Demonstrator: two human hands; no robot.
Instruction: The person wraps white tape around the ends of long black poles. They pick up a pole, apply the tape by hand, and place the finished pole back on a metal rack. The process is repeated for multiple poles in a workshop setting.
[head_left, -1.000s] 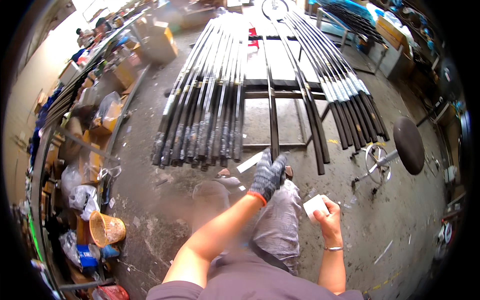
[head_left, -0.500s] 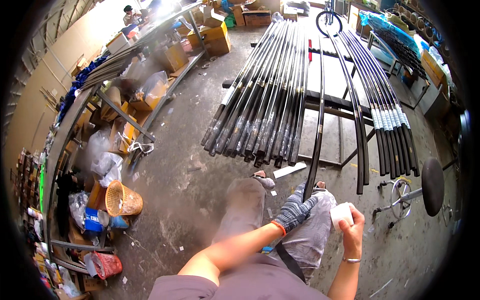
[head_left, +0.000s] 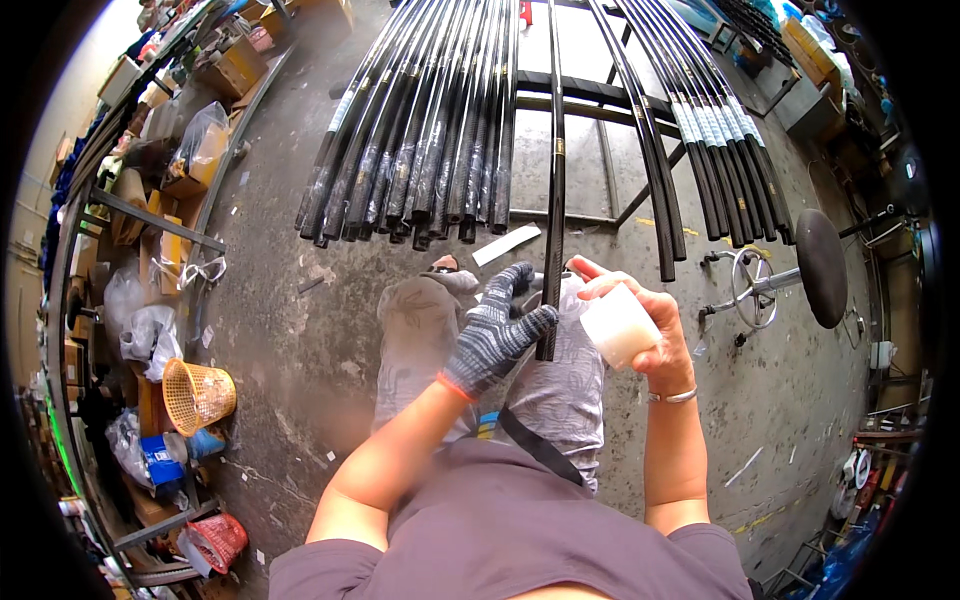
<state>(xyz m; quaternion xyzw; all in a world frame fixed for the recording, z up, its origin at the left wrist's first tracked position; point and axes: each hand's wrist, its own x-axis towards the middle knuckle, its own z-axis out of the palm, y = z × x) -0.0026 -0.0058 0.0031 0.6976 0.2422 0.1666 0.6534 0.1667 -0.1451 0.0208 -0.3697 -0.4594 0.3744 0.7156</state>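
Note:
A single black pole (head_left: 557, 170) points toward me from the rack, its near end above my lap. My left hand (head_left: 492, 325), in a grey knitted glove with an orange cuff, is beside that end. Its fingers are apart and not wrapped round the pole; the thumb tip is at the pole's side, perhaps touching. Bare, my right hand (head_left: 668, 325) grips a wide roll of whitish tape (head_left: 618, 325) just right of the pole end. The index finger of that hand stretches toward the pole; whether tape runs onto it I cannot make out.
Many black poles (head_left: 430, 140) lie side by side at left on a dark metal rack (head_left: 590, 92), with more poles (head_left: 715, 150) at right. A round-seated stool (head_left: 820, 268) stands right. Cluttered shelving (head_left: 150, 205), a yellow basket (head_left: 198, 395) and a red basket (head_left: 217, 540) line the left.
My left hand has loosened from round the pole, its fingers now spread beside it. My right hand has brought the tape roll up and left, close to the pole end. The view has tilted down.

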